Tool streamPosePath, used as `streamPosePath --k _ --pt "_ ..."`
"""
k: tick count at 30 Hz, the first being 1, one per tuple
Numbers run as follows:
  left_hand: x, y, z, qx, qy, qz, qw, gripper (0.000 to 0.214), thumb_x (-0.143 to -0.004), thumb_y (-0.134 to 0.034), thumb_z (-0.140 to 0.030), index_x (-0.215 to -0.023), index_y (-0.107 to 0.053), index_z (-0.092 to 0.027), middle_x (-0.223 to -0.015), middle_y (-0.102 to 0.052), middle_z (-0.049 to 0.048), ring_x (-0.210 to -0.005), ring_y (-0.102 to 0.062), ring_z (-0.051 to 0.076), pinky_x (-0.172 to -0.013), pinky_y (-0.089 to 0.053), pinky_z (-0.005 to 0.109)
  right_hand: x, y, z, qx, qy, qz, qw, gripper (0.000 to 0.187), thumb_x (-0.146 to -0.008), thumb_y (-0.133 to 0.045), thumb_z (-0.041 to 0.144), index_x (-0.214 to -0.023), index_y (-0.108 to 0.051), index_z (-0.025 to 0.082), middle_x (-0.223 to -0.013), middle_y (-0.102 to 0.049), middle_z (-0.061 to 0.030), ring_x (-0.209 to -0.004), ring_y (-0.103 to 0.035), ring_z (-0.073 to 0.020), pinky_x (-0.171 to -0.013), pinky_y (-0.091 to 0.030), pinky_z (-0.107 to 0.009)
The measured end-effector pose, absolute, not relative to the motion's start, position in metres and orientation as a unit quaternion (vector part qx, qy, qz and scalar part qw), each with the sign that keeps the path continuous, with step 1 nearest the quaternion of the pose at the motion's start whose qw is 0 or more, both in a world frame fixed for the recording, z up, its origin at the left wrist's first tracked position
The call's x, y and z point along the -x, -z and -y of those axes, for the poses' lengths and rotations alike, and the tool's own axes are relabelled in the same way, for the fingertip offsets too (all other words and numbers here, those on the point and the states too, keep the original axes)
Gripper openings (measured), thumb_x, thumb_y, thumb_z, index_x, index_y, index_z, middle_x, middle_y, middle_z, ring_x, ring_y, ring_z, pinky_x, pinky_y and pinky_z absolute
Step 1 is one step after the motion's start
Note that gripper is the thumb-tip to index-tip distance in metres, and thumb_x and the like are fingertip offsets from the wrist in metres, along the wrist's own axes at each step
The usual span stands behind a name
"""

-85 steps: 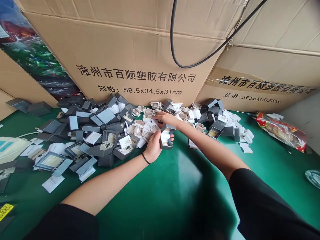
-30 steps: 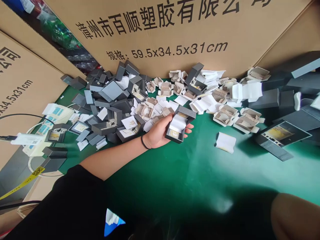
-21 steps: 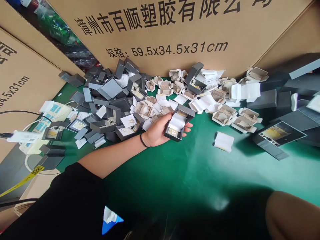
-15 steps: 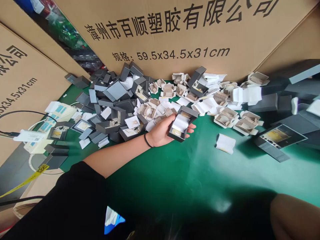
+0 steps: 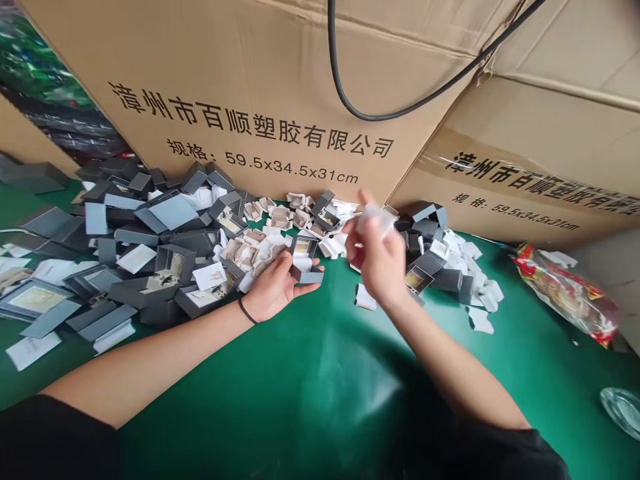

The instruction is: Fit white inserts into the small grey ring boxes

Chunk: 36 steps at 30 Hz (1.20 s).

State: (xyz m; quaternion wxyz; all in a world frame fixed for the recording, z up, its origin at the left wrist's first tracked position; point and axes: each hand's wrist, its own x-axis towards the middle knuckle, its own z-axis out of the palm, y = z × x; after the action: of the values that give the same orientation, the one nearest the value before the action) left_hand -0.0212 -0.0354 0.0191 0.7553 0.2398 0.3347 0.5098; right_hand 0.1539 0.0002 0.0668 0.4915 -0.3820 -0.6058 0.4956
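Wrapped around a small dark grey hinged box is my left hand, thumb on the near side and fingers underneath. The box's lid is up, and a yellowish patch shows inside it. To the right, my right hand is raised above the table and pinches a whitish, paper-like piece, blurred by motion. Close to the left hand lie light cardboard inserts and a pile of similar grey boxes, several of them open with white papers among them.
Large cardboard cartons stand along the back of the green table, and a black cable loops before them. More grey boxes and white papers lie right. Farther right are a red-and-clear plastic bag and a clear round dish.
The view has swung right. My right hand has come up into view with a whitish piece in it. The white paper seen inside the held box earlier no longer shows there.
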Motion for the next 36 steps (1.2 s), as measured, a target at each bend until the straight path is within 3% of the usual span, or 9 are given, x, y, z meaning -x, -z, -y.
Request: streamPosePath --k 3,5,10,16,24,29,36 --pt "0.021 -0.018 0.036 -0.233 -0.508 -0.331 0.76 0.028 -0.094 -0.04 -0.032 -0.115 -0.053 -0.019 -0.111 -0.064 0.011 -0.103 -0.063 0.022 -0.082 -0.055 0.042 -0.156 -0.041 0.006 0.413 -0.572 0.541 0.458 0.054 -0.086 -0.053 0.046 -0.135 -0.039 0.028 -0.074 -0.048 0.0034 -0.049 -0.034 -0.0056 -0.04 -0.033 -0.019" --pt "0.022 -0.019 0.036 -0.231 -0.499 -0.33 0.767 0.028 -0.094 -0.039 -0.031 -0.115 -0.053 -0.02 -0.11 -0.064 0.0106 -0.103 -0.062 0.021 -0.083 -0.054 0.041 -0.159 -0.026 0.006 0.407 -0.637 0.514 0.405 0.062 -0.081 -0.061 0.044 -0.136 -0.038 0.03 -0.073 -0.044 0.0041 -0.051 -0.034 -0.0062 -0.042 -0.033 -0.019" --pt "0.023 -0.024 0.035 -0.229 -0.474 -0.343 0.778 0.031 -0.096 -0.032 -0.029 -0.114 -0.056 -0.02 -0.111 -0.066 0.0079 -0.104 -0.061 0.021 -0.085 -0.053 0.039 -0.162 -0.008 0.002 0.376 -0.705 0.465 0.381 0.051 -0.081 -0.051 0.039 -0.131 -0.047 0.027 -0.081 -0.05 0.001 -0.058 -0.039 -0.008 -0.045 -0.035 -0.02" --pt "0.023 -0.024 0.034 -0.216 -0.466 -0.33 0.792 0.033 -0.097 -0.03 -0.03 -0.114 -0.058 -0.023 -0.115 -0.066 0.0027 -0.104 -0.059 0.02 -0.084 -0.052 0.038 -0.157 -0.003 0.005 0.389 -0.641 0.526 0.402 0.055 -0.074 -0.062 0.029 -0.127 -0.046 0.028 -0.084 -0.058 0.0027 -0.048 -0.043 -0.0044 -0.044 -0.041 -0.021" --pt "0.022 -0.025 0.032 -0.183 -0.461 -0.355 0.792 0.039 -0.098 -0.026 -0.03 -0.112 -0.061 -0.022 -0.103 -0.07 0.0008 -0.093 -0.063 0.018 -0.08 -0.051 0.034 -0.156 0.0 0.005 0.359 -0.66 0.51 0.419 0.05 -0.072 -0.066 0.03 -0.119 -0.05 0.027 -0.086 -0.051 0.0034 -0.062 -0.058 -0.0072 -0.053 -0.059 -0.024" --pt "0.021 -0.025 0.032 -0.173 -0.458 -0.361 0.794 0.041 -0.098 -0.024 -0.033 -0.11 -0.062 -0.021 -0.103 -0.071 0.0016 -0.092 -0.063 0.019 -0.081 -0.049 0.034 -0.156 0.0 0.006 0.362 -0.651 0.509 0.431 0.047 -0.071 -0.065 0.029 -0.115 -0.05 0.026 -0.085 -0.052 0.0039 -0.06 -0.059 -0.007 -0.053 -0.06 -0.024" --pt "0.022 -0.023 0.036 -0.238 -0.433 -0.328 0.805 0.035 -0.096 -0.033 -0.028 -0.121 -0.056 -0.018 -0.114 -0.066 0.0077 -0.104 -0.061 0.023 -0.088 -0.047 0.035 -0.155 -0.005 0.012 0.396 -0.552 0.529 0.509 0.025 -0.078 -0.059 0.035 -0.091 -0.04 0.024 -0.077 -0.056 0.0038 -0.057 -0.058 -0.0096 -0.052 -0.054 -0.026"
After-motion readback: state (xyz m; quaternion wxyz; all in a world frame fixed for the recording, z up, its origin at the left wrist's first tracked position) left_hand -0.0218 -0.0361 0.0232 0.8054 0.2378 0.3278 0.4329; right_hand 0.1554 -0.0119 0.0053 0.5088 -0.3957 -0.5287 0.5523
